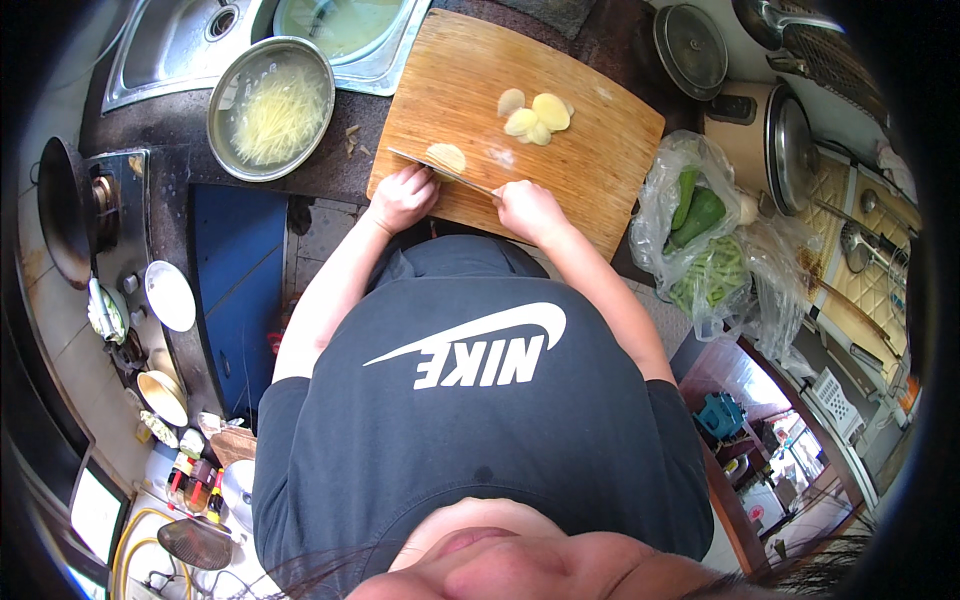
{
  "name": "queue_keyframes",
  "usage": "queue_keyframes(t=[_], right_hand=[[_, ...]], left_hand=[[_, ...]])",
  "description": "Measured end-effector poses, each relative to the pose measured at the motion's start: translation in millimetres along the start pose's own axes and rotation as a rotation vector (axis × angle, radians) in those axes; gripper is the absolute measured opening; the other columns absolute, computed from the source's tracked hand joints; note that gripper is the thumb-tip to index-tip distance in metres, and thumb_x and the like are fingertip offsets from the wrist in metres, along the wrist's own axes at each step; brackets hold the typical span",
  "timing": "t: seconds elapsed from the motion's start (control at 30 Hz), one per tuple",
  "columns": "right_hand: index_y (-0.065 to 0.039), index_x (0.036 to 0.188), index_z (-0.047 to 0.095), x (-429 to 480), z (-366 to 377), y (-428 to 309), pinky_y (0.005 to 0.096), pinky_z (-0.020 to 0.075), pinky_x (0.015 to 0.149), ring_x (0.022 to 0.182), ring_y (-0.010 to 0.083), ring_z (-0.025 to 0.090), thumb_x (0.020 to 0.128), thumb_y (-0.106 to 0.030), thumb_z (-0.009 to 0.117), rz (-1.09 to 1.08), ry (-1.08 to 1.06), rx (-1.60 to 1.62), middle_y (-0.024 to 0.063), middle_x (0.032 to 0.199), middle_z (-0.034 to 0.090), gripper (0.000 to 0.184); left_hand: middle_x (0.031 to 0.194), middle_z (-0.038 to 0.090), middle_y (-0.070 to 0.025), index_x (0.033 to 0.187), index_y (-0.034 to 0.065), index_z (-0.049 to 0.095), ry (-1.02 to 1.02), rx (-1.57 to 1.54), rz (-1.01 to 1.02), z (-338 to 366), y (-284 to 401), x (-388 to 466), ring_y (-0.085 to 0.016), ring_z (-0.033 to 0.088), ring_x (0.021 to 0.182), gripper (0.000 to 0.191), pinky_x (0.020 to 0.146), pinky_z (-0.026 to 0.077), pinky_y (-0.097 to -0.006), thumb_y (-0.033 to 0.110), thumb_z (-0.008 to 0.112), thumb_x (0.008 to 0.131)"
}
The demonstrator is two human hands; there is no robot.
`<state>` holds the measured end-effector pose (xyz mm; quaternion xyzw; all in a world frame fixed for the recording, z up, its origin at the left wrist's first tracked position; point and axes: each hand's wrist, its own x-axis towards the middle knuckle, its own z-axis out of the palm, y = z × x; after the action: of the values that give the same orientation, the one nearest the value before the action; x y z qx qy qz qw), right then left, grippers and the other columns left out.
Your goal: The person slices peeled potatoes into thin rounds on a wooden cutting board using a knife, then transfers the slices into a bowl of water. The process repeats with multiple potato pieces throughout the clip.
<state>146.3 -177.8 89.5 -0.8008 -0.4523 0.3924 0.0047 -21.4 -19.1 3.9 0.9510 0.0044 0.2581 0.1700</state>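
A wooden cutting board [585,82] lies on the counter before me. My right hand [531,210] grips the handle of a kitchen knife [457,177], its blade reaching left across the board's near edge. Under and behind the blade are pale yellow slices [447,157], perhaps of ginger or potato. My left hand [406,199] rests with bent fingers at the near left edge, close to the blade; whether its fingertips hold anything is hidden. Several more slices [551,112] lie farther back on the board.
To the left, a metal bowl [217,127] holds pale shreds in water beside brownish peelings and a steel sink [172,45]. On the right are a plastic bag of green vegetables [694,217] and a lidded pot [750,142]. A wok [64,214] stands on the far left stove.
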Motion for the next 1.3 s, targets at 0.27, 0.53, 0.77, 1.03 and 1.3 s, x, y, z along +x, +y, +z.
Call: queue_keyframes(t=[0.27,0.53,0.77,1.03,1.3], right_hand=[[-0.007,0.086,0.069,-1.4,-2.5,0.7,0.0457,0.051,0.074,0.082,0.0368,0.064,0.084,-0.021,0.057,0.017,0.049,0.079,0.0213,0.084,0.066,0.019],[-0.006,0.086,0.069,-3.9,-1.9,-0.3,0.0466,0.0511,0.073,0.08,0.038,0.064,0.084,-0.018,0.054,-0.014,0.007,0.01,0.0223,0.083,0.066,0.02],[-0.005,0.088,0.069,1.4,0.8,0.5,0.0461,0.0507,0.075,0.082,0.0382,0.064,0.085,-0.02,0.054,0.019,0.009,0.053,0.023,0.084,0.065,0.021],[-0.007,0.082,0.069,-8.3,1.2,-0.1,0.0453,0.0521,0.074,0.082,0.036,0.065,0.081,-0.017,0.053,-0.003,0.04,0.051,0.0202,0.083,0.067,0.019],[-0.006,0.08,0.069,-1.4,3.0,-4.4,0.0449,0.0529,0.073,0.083,0.0354,0.066,0.078,-0.014,0.053,0.031,0.045,0.038,0.021,0.085,0.067,0.018]], left_hand=[[0.089,0.062,-0.0076,0.078,0.0045,0.061,-0.001,-0.034,-0.001,-1.9,1.7,2.3,-0.024,0.061,0.084,0.011,0.069,0.052,-0.0324,0.009,0.069,0.071],[0.09,0.062,-0.0092,0.079,0.003,0.061,-0.035,-0.037,0.007,-3.7,0.9,1.9,-0.026,0.061,0.085,0.011,0.072,0.052,-0.0327,0.008,0.068,0.072],[0.088,0.061,-0.0091,0.08,0.0027,0.061,-0.042,-0.055,-0.012,-3.2,2.0,2.6,-0.026,0.06,0.084,0.012,0.072,0.052,-0.0331,0.008,0.068,0.071],[0.089,0.062,-0.0084,0.079,0.0043,0.063,-0.015,-0.039,0.012,-3.2,1.1,1.7,-0.025,0.061,0.082,0.01,0.068,0.052,-0.0327,0.006,0.067,0.071],[0.084,0.06,-0.0074,0.075,0.0047,0.06,-0.024,-0.044,-0.012,-6.4,3.7,2.2,-0.024,0.059,0.079,0.009,0.067,0.051,-0.0322,0.008,0.068,0.072]])
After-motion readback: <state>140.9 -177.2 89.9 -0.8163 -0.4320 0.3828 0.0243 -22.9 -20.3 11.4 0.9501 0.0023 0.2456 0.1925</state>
